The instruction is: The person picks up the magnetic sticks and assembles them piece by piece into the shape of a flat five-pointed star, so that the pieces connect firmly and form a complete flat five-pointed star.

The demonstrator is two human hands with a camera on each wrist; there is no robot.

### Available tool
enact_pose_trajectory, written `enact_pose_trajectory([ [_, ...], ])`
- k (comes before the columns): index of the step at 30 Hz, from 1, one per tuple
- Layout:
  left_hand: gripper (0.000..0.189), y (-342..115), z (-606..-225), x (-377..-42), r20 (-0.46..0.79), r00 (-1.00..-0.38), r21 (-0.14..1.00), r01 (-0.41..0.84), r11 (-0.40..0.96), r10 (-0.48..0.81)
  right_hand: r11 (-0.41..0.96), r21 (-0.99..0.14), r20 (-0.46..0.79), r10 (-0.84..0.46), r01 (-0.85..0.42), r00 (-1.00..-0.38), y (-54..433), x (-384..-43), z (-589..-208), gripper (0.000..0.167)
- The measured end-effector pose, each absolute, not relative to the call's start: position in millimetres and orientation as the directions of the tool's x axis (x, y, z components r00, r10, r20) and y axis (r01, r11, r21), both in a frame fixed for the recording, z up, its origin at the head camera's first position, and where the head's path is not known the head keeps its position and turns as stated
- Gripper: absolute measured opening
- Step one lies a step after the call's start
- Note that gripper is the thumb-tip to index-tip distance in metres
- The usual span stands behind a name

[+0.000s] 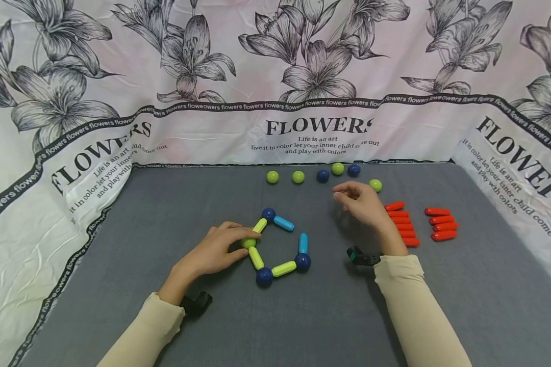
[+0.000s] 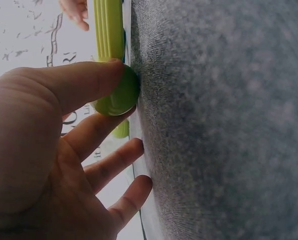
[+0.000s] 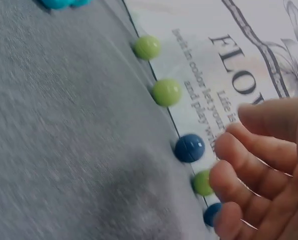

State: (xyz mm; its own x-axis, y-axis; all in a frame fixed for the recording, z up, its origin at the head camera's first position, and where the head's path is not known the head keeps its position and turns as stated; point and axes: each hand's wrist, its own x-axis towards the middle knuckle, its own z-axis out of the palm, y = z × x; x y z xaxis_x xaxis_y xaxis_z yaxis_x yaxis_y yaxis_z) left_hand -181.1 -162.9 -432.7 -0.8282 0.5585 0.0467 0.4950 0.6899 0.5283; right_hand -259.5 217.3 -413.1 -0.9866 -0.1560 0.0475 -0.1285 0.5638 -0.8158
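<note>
My left hand pinches a lime green ball between thumb and index finger; the left wrist view shows the same ball close to the table. Two yellow-green rods join it, part of an unclosed ring of rods and balls. Dark blue balls sit at the top, bottom and right. One light blue rod and another light blue rod end with a gap between them. My right hand hovers, fingers loosely bent and holding nothing, near the loose balls.
Along the table's back edge lie loose green balls and dark blue balls. Red rods lie in a stack beside the right forearm, with more red rods farther right. A flower-printed cloth rises behind the grey table.
</note>
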Motion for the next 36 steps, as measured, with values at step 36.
enact_pose_trajectory([
  [36, 0.039, -161, -432, -180, 0.049, -0.831, 0.518, 0.495, 0.697, 0.554, 0.874, -0.478, 0.161, -0.008, -0.086, -0.987, 250, -276, -431, 0.042],
])
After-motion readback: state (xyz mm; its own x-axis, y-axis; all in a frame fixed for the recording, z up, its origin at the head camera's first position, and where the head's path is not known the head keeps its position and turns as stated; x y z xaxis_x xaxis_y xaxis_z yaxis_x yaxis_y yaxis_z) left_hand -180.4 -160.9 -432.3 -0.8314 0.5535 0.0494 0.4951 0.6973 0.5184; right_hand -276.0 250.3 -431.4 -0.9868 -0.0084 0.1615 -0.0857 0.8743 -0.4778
